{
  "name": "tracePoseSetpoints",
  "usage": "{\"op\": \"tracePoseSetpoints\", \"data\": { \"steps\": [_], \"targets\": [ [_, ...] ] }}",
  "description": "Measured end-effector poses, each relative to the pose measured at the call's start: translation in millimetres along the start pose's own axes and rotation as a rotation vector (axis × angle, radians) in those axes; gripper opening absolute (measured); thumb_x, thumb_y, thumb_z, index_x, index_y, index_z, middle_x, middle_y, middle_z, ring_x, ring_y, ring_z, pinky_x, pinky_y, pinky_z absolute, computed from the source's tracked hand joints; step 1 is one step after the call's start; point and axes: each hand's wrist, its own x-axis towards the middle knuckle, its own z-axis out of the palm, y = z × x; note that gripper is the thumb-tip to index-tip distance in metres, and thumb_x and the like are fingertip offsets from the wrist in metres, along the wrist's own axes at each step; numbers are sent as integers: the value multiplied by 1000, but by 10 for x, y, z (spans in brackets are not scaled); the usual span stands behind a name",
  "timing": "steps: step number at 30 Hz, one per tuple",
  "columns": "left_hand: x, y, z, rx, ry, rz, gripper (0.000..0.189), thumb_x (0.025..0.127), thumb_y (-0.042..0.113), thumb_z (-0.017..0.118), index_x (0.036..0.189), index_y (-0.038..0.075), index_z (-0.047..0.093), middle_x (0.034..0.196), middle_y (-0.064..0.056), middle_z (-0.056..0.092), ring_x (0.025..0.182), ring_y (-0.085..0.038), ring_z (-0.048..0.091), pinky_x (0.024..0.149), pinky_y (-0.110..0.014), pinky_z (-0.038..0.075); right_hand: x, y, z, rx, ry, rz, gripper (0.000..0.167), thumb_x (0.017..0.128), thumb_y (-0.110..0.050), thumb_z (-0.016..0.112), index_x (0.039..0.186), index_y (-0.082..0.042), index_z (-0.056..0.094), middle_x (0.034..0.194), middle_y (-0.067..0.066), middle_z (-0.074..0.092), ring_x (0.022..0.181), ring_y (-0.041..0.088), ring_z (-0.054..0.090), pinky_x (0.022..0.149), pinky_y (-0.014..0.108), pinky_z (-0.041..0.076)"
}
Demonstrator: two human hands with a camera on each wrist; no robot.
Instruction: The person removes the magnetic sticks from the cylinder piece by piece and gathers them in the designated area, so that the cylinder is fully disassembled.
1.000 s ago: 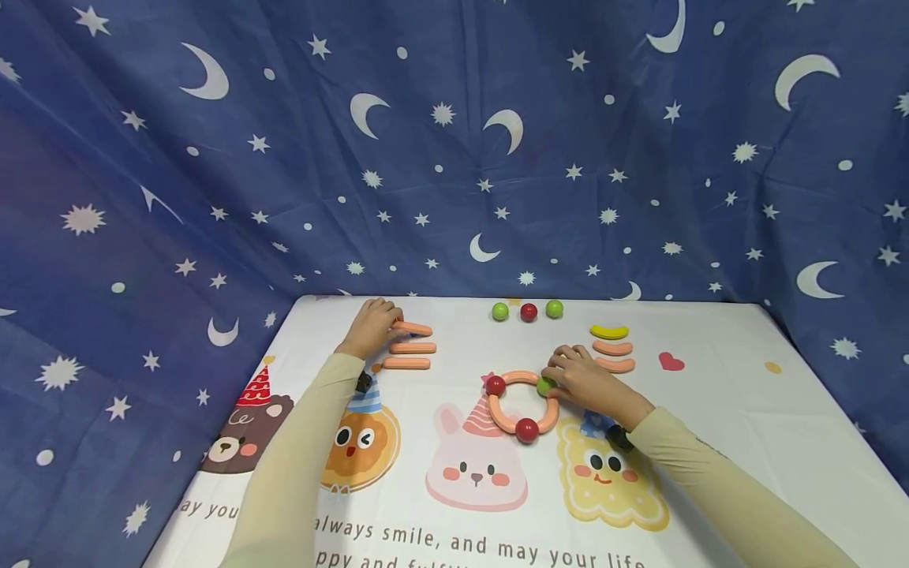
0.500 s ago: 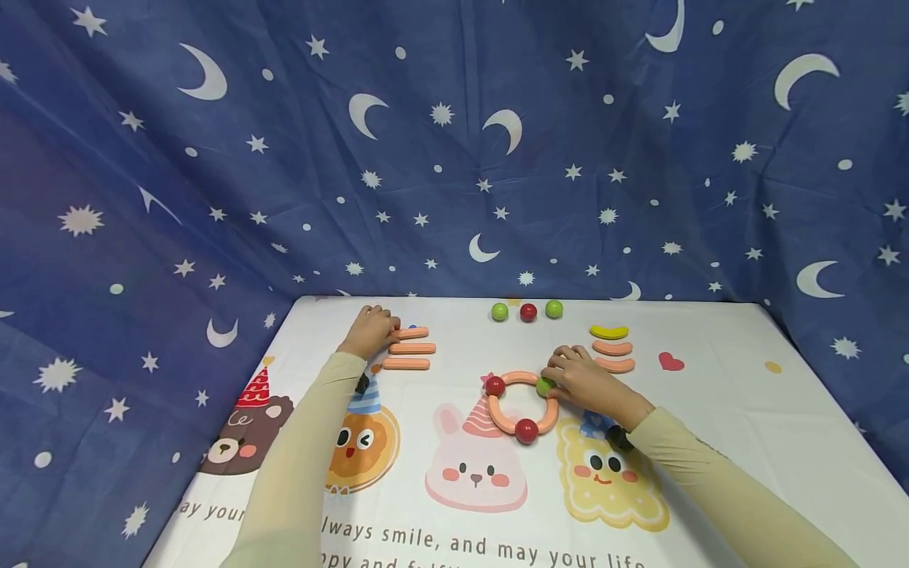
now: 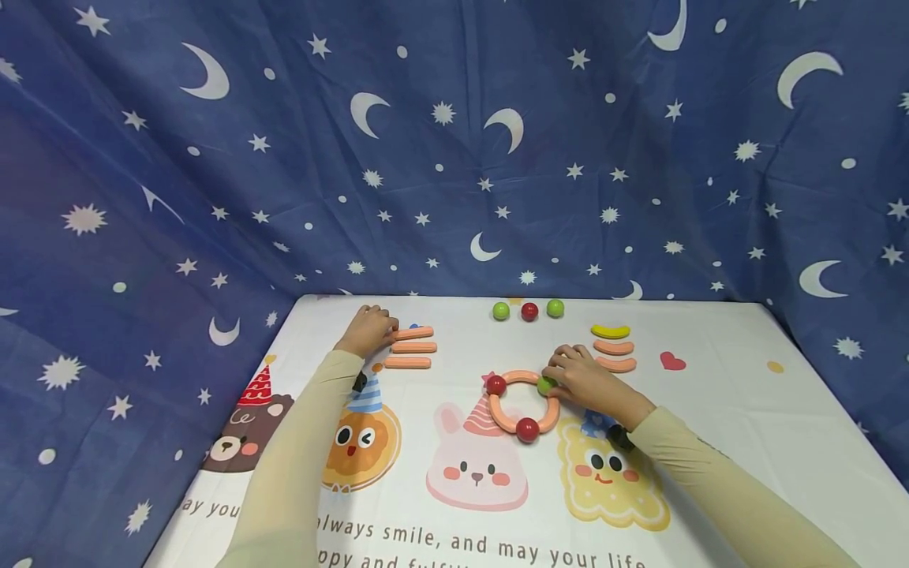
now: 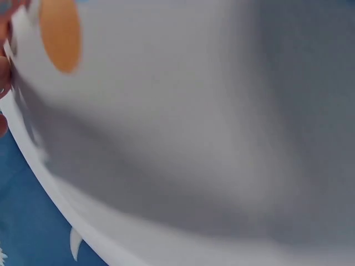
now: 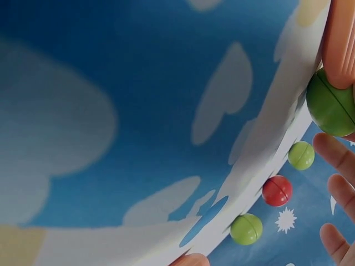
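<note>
My left hand (image 3: 368, 331) pinches the left end of the top straight peach rod (image 3: 414, 334), which lies slightly tilted above two other straight rods (image 3: 414, 347). Its fingertips show only at the edge of the left wrist view. My right hand (image 3: 585, 383) holds a green ball (image 3: 545, 386), with the index finger against it in the right wrist view. That ball is part of a ring of curved peach rods (image 3: 495, 414), joined with a red ball (image 3: 495, 385) at upper left and another red ball (image 3: 528, 430) at the bottom.
At the back of the table lie a green ball (image 3: 500, 311), a red ball (image 3: 529, 312) and another green ball (image 3: 555, 308). Right of them are a yellow curved rod (image 3: 611, 331) and two curved peach rods (image 3: 614, 347). A blue curtain (image 3: 440, 197) borders the printed tablecloth (image 3: 746, 442).
The top straight rod has turned from sloping down to the right to sloping slightly up, and settled nearer the others as my left hand shifted. My right hand and the ring have stayed put.
</note>
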Motion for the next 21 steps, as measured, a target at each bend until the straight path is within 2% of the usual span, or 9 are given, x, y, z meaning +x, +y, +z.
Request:
{"op": "tracePoseSetpoints", "data": {
  "steps": [6,15,18,21],
  "targets": [
    [40,66,-19,21,26,29,12,87,24,66,95,17,70,97,-5,68,97,-25,59,98,-47,41,9,-6,9,0,1,0,25,79,-34,72,98,-18,67,93,0,64,97,21,52,86,43,43],
    [26,36,-8,26,-13,0,16,88,24,65,101,16,69,101,-6,67,100,-26,58,100,-48,40,-1,6,20,3,22,-8,26,78,-32,74,97,-17,68,92,0,64,96,21,53,85,43,43],
    [14,28,-19,22,-10,1,19,87,26,66,102,16,68,102,-7,67,100,-26,58,99,-48,40,-4,14,24,2,15,-1,26,78,-33,73,98,-17,67,92,-1,64,96,21,52,84,42,42],
    [8,24,-31,31,19,-5,21,86,27,67,104,16,67,103,-7,67,101,-27,58,98,-47,41,-3,21,31,5,5,3,26,79,-34,72,99,-18,67,92,-1,64,97,21,52,84,41,41]
  ]
}}
